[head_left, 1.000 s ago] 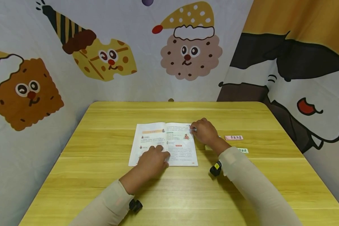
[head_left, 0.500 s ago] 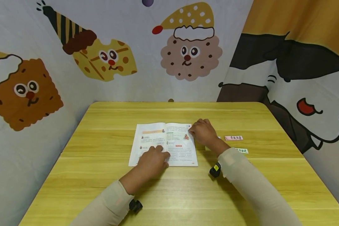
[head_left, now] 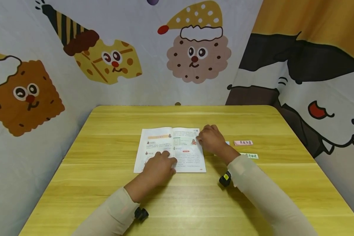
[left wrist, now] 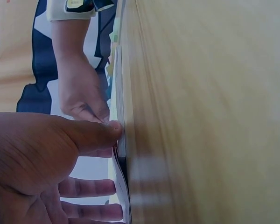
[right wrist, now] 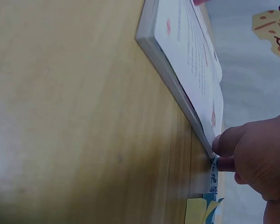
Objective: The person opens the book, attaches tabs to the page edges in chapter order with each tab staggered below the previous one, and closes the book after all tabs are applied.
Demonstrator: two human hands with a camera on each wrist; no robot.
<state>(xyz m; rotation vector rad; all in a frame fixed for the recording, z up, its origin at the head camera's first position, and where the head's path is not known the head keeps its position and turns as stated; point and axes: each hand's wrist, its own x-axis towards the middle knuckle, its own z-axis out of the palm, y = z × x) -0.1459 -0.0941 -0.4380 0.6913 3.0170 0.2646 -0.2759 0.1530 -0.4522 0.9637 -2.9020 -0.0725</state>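
Book (head_left: 188,157) on the table (head_left: 183,203), paper strips (head_left: 243,143) to the book's right, cloth backdrop (head_left: 153,91) behind the table

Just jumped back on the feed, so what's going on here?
A person has an open book flat on the table. The left hand rests across its lower middle, while the right hand seems to pinch the right page's outer edge near the top. Beyond that hand lie a pink slip and a green slip, both with writing.
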